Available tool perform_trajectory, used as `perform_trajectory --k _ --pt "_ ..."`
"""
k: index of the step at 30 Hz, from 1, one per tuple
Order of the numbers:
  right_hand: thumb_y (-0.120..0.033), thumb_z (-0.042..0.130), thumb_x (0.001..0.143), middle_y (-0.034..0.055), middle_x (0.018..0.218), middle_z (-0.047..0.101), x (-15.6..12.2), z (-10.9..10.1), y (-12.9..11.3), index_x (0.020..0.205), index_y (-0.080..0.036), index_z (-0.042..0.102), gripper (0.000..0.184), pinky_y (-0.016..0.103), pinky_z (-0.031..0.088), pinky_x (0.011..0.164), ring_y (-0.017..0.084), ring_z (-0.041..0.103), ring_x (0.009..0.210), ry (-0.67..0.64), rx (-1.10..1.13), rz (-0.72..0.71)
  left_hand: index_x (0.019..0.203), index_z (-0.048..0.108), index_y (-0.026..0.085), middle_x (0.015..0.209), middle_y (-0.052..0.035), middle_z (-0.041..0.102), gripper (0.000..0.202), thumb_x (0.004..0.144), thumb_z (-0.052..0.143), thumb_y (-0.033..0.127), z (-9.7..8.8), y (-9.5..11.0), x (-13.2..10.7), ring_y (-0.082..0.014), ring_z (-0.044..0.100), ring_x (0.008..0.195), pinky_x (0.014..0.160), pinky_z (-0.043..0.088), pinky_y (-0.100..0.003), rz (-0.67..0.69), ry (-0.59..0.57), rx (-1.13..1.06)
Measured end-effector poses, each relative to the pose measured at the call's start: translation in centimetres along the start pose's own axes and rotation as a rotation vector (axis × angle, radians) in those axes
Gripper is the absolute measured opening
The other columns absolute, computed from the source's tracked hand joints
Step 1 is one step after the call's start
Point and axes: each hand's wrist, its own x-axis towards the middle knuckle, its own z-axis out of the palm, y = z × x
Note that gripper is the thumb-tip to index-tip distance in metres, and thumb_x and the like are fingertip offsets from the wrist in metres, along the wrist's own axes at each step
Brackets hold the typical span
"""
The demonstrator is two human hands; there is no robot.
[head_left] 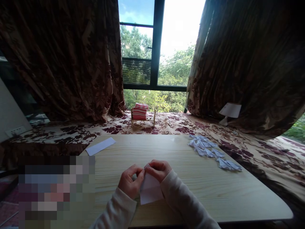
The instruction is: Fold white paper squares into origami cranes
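A white sheet of paper (151,190) with a crease across it is held just above the near middle of the table. My left hand (131,180) pinches its top edge between thumb and fingers. Close beside it, my right hand (160,170) is closed on the same top edge, fingers bent over the paper. The fingertips of both hands almost meet there and partly hide the fold. The paper's lower part hangs toward me, between my two sleeves.
Several folded white paper pieces (205,146) lie at the table's back right. A white paper strip (101,146) rests at the back left. Beyond the wooden table (190,197), a small rack (143,119) with striped cloths (140,112) and a white lamp (230,110) stand on the sill. Pixelation covers the lower left.
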Motion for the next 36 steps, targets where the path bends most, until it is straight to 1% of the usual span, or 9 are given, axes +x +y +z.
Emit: perform_trajectory --k 4,9,14,16,19,22,28,33,36 --pt "-0.03 0.057 0.07 -0.0019 0.052 0.049 -0.2 0.0 -0.7 0.059 -0.013 0.062 0.021 0.022 0.033 0.048 0.01 0.043 0.051 -0.001 -0.068 -0.026 0.053 0.056 0.018 0.053 0.001 0.051 0.024 0.071 0.052 0.034 -0.2 -0.1 -0.1 -0.0134 0.047 0.055 0.054 0.035 -0.023 0.017 -0.026 0.001" --pt "-0.028 0.053 0.07 -0.0024 0.052 0.045 -0.3 0.3 -1.3 0.05 -0.015 0.056 0.024 0.023 0.03 0.051 0.01 0.041 0.053 0.034 -0.14 -0.063 0.052 0.057 0.018 0.052 0.001 0.05 0.023 0.07 0.053 0.033 0.0 0.0 -0.2 -0.0132 0.046 0.054 0.054 0.036 -0.023 0.024 -0.058 -0.012" --pt "-0.037 0.045 0.076 -0.006 0.045 0.027 0.0 0.6 0.0 0.043 -0.017 0.039 0.039 0.022 0.021 0.042 0.007 0.028 0.045 0.117 -0.117 0.034 0.051 0.055 0.017 0.052 0.0015 0.049 0.023 0.07 0.054 0.031 -0.3 0.2 -0.1 -0.0126 0.045 0.054 0.054 0.035 -0.023 -0.01 -0.056 -0.027" --pt "-0.041 0.039 0.079 -0.0048 0.046 0.032 0.1 0.5 0.2 0.049 -0.016 0.046 0.04 0.021 0.023 0.042 0.008 0.031 0.045 0.109 -0.083 0.067 0.052 0.056 0.016 0.052 0.0013 0.05 0.024 0.071 0.055 0.031 -0.6 0.2 0.0 -0.0126 0.045 0.055 0.054 0.035 -0.023 -0.045 -0.041 -0.034" --pt "-0.043 0.046 0.075 -0.0017 0.053 0.043 0.1 0.1 0.1 0.062 -0.014 0.053 0.033 0.022 0.03 0.046 0.01 0.039 0.05 0.092 -0.049 0.07 0.056 0.058 0.015 0.055 0.0005 0.052 0.023 0.072 0.055 0.033 -1.0 0.2 0.1 -0.0129 0.046 0.057 0.054 0.036 -0.022 -0.111 -0.021 -0.055" --pt "-0.043 0.054 0.068 -0.0021 0.052 0.043 0.1 0.0 0.0 0.06 -0.014 0.051 0.029 0.022 0.03 0.045 0.01 0.037 0.049 0.081 -0.044 0.059 0.06 0.06 0.014 0.056 0.0003 0.054 0.023 0.071 0.056 0.034 -1.0 0.4 0.2 -0.0128 0.048 0.056 0.053 0.037 -0.021 -0.167 -0.021 -0.088" --pt "-0.04 0.056 0.066 -0.0017 0.051 0.045 0.0 0.7 0.2 0.057 -0.014 0.053 0.028 0.023 0.031 0.047 0.01 0.037 0.049 0.035 -0.06 0.046 0.06 0.058 0.015 0.058 0.0013 0.053 0.02 0.068 0.058 0.033 -0.5 1.1 0.5 -0.0128 0.048 0.061 0.059 0.039 -0.021 -0.2 -0.008 -0.153" --pt "-0.041 0.057 0.065 -0.0035 0.047 0.041 0.0 0.9 0.1 0.054 -0.014 0.051 0.03 0.022 0.027 0.043 0.008 0.035 0.046 0.026 -0.066 0.073 0.054 0.053 0.015 0.051 0.0039 0.045 0.022 0.068 0.057 0.031 -1.0 0.9 0.7 -0.0098 0.041 0.053 0.05 0.033 -0.02 -0.271 -0.002 -0.225" --pt "-0.042 0.057 0.066 -0.0034 0.047 0.042 0.0 0.7 0.0 0.055 -0.014 0.054 0.03 0.021 0.027 0.043 0.008 0.036 0.047 0.03 -0.065 0.068 0.055 0.054 0.014 0.05 0.0044 0.045 0.021 0.068 0.057 0.031 -1.4 0.6 0.7 -0.009 0.039 0.051 0.048 0.032 -0.02 -0.312 -0.009 -0.254"
